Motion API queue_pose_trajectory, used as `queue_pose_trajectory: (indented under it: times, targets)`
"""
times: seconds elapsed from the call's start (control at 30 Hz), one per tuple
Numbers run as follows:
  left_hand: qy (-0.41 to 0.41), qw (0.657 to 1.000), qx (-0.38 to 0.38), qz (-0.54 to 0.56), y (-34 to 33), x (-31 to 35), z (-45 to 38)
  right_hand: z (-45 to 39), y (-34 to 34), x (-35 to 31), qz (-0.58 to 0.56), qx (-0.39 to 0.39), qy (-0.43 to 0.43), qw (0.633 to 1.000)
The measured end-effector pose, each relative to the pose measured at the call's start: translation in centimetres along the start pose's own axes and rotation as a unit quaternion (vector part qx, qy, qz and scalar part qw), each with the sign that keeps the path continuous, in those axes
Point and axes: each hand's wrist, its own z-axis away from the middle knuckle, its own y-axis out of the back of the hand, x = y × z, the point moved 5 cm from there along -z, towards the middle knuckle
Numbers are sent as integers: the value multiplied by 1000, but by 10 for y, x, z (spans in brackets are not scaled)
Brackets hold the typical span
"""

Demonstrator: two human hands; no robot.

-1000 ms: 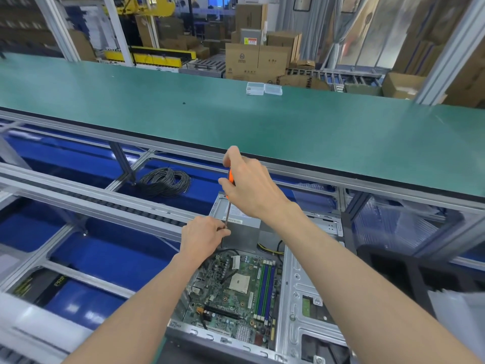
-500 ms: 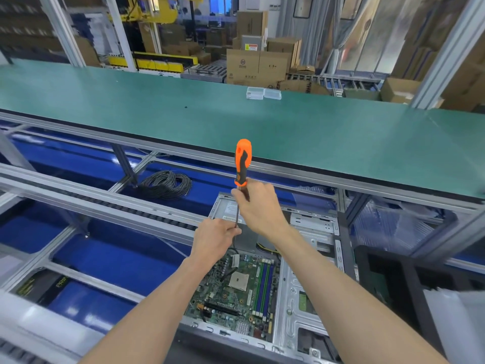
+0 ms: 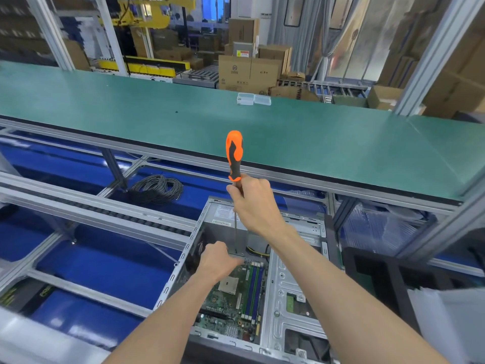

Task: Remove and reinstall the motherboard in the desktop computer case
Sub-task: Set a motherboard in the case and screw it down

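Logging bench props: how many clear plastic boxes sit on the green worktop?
2: a left box and a right box, side by side at the far edge of the green worktop. None appear hidden.

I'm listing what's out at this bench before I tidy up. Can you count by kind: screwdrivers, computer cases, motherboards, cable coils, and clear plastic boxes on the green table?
Screwdriver: 1, held by the right hand
Computer case: 1
Motherboard: 1, with the left hand at its far edge
Cable coil: 1
Clear plastic boxes: 2
Total: 6
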Motion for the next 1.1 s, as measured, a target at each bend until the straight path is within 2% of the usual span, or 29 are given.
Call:
queue_pose_trajectory:
  times: [0.13,0.3,0.37,0.43,0.5,0.57,0.63,0.7,0.77,0.83,0.9,0.97,1.03,1.1]
  targets:
    - [-36,997,19,59,-13,7,0,1,4,-1,-7,5,-8,1000]
    - [-78,996,51,-2,-12,15,5,3,9,1,-10,18,-9,1000]
    - [-59,998,35,-6,-14,10,3,6,11,4,-15,36,-15,999]
    - [-7,1000,-15,4,-19,-1,5,8,16,6,-11,68,-20,997]
    - [71,993,-56,82,-21,-9,12,5,23,6,-12,93,-18,995]
    - [102,946,-105,288,-24,-10,20,3,29,5,-20,105,-12,994]
    - [95,847,-146,502,-22,-10,27,5,30,6,-17,108,-14,994]
    - [63,747,-168,640,-11,-8,32,9,27,9,1,101,-19,995]
    - [46,708,-167,684,2,-8,35,12,22,10,13,91,-20,996]
    - [44,692,-164,702,12,-9,37,14,18,10,14,84,-19,996]
    - [30,719,-133,682,26,-10,38,15,15,9,12,79,-17,997]
    - [-15,791,-80,606,42,-10,35,16,12,5,10,77,-11,997]
    - [-82,884,-8,459,61,-5,36,17,8,0,7,75,-1,997]
    - [-138,935,50,322,76,3,39,18,2,-7,1,71,9,997]
